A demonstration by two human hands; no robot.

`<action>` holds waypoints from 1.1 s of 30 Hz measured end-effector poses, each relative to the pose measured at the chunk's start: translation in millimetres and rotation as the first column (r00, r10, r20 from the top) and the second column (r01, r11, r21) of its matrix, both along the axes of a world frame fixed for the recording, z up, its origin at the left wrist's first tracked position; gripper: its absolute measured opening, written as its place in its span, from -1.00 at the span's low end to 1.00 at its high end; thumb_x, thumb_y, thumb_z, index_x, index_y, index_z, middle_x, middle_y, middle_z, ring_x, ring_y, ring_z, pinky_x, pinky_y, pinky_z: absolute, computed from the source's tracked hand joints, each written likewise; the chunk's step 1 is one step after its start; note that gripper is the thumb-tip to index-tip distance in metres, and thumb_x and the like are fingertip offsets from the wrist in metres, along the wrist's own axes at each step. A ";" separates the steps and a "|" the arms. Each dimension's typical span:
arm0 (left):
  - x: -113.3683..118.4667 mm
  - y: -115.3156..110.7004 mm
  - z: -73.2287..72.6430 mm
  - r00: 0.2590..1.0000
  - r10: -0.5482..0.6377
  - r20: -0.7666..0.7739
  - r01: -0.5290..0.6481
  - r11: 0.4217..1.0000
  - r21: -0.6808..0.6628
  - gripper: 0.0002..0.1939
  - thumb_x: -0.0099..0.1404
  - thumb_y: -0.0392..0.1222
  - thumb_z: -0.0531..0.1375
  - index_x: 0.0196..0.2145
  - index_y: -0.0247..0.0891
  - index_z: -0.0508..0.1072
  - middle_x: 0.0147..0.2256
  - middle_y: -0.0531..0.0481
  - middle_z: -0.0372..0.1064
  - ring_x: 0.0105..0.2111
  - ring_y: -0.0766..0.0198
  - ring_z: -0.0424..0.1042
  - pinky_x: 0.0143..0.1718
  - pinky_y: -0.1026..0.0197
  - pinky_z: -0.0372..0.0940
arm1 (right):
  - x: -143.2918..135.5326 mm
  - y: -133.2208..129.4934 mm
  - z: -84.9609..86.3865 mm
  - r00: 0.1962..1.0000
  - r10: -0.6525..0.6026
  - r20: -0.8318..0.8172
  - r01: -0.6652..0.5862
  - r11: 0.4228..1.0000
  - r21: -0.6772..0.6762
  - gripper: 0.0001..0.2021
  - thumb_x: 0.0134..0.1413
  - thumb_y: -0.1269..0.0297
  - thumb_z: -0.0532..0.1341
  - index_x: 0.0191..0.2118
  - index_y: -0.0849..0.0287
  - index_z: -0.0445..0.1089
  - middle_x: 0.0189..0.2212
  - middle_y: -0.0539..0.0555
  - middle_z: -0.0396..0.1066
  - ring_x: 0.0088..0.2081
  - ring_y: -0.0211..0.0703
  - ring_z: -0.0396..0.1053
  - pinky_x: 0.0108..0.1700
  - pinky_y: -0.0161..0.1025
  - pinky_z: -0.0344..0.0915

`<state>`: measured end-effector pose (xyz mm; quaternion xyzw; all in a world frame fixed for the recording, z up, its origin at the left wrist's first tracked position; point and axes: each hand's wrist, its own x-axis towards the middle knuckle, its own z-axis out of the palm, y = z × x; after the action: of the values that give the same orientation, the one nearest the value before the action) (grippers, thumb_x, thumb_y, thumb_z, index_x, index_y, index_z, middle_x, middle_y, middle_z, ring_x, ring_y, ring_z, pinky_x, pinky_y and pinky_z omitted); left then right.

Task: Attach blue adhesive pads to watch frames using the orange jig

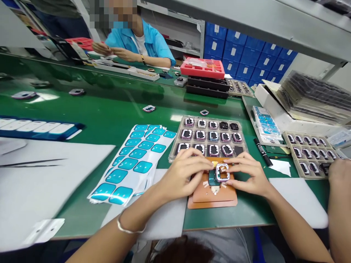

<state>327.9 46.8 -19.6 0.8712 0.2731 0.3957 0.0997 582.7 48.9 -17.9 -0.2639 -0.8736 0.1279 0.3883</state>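
My right hand (pixel 251 174) grips a small rounded-square frame, like a watch case (pixel 218 173), between thumb and fingers, tilted up over an orange-brown fixture plate (pixel 200 197). Beside that frame, a teal film piece (pixel 212 179) lies on the fixture. From the other side my left hand (pixel 184 171) reaches in, fingers bent and apart, its fingertips at the fixture's upper left near a yellow spot (pixel 214 164). Whether those fingertips touch anything is unclear. Just behind, a clear tray (pixel 172 155) carries rows of similar frames. Left of my hands lie sheets of teal rounded-square stickers (pixel 138 154).
Tweezers (pixel 33 162) rest on white paper at the left. A black marker (pixel 262 152) and a second tray of frames (pixel 294 160) are on the right, by another person's arm (pixel 340 204). Across the bench sits a person in blue (pixel 157 42). A shelf (pixel 246 22) overhangs.
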 end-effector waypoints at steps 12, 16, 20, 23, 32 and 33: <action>2.8 -4.3 3.5 0.979 0.079 -0.188 -0.111 0.980 -0.164 -0.51 0.21 0.20 0.23 -0.03 -0.15 0.50 -0.07 -0.08 0.47 -0.08 0.02 0.27 -0.09 -0.05 0.18 | -17.2 -7.6 -6.0 0.999 0.024 -0.023 -0.023 0.998 0.058 -0.86 0.12 0.24 0.34 -0.20 0.14 0.48 -0.11 0.17 0.54 -0.22 -0.07 0.37 -0.21 -0.06 0.34; 0.6 -0.1 2.5 0.963 0.063 -0.263 -0.117 0.974 -0.193 -0.54 0.22 0.21 0.22 -0.05 -0.11 0.52 -0.03 -0.07 0.44 -0.04 -0.02 0.25 -0.10 -0.06 0.16 | -18.8 -8.8 -10.5 1.000 0.007 -0.015 -0.007 0.998 0.056 -0.88 0.07 0.29 0.36 -0.27 0.15 0.46 -0.11 0.17 0.53 -0.22 -0.06 0.32 -0.20 -0.05 0.33; 2.0 4.1 -0.8 0.965 0.030 -0.262 -0.099 0.962 -0.256 -0.54 0.16 0.21 0.29 -0.09 -0.08 0.54 0.01 -0.07 0.41 0.02 -0.05 0.20 0.00 -0.14 0.14 | -20.0 -7.9 -12.1 1.000 0.010 0.002 -0.010 0.999 0.053 -0.87 0.02 0.30 0.37 -0.29 0.13 0.43 -0.15 0.13 0.53 -0.23 -0.07 0.30 -0.19 -0.07 0.33; 8.8 1.6 -6.6 0.991 0.051 -0.120 -0.083 0.956 -0.282 -0.53 0.17 0.16 0.32 -0.02 -0.05 0.52 0.01 -0.07 0.39 0.01 0.02 0.19 0.08 -0.12 0.14 | -19.9 -5.8 -12.5 1.000 -0.006 -0.018 0.006 1.000 -0.011 -0.76 -0.03 0.29 0.36 -0.20 0.09 0.39 -0.20 0.10 0.51 -0.24 -0.07 0.32 -0.18 -0.09 0.33; -6.5 13.2 -1.4 0.912 0.325 -0.252 -0.376 0.906 -0.193 -0.36 0.32 0.24 0.09 0.29 0.04 0.17 0.26 -0.13 0.13 0.17 -0.19 0.03 0.10 -0.31 0.05 | -12.9 2.5 -27.4 0.971 -0.055 -0.232 -0.054 0.898 -0.438 -0.49 -0.07 0.08 0.41 -0.05 0.07 0.22 -0.10 0.13 0.41 -0.06 -0.03 0.43 -0.07 -0.15 0.37; -15.1 18.2 1.4 0.824 0.492 -0.282 -0.551 0.812 -0.191 -0.42 0.36 0.18 0.06 0.25 -0.04 0.25 0.24 -0.17 0.14 0.17 -0.23 0.03 0.08 -0.32 0.07 | -9.7 8.2 -26.7 0.972 -0.060 -0.227 -0.052 0.887 -0.458 -0.49 -0.05 0.06 0.40 -0.04 0.07 0.22 -0.07 0.15 0.43 -0.04 -0.02 0.44 -0.07 -0.14 0.38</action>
<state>312.8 65.0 -18.3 0.7787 0.5621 0.2694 0.0712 573.1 57.1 -44.6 -0.3334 -0.7654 0.3611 0.4154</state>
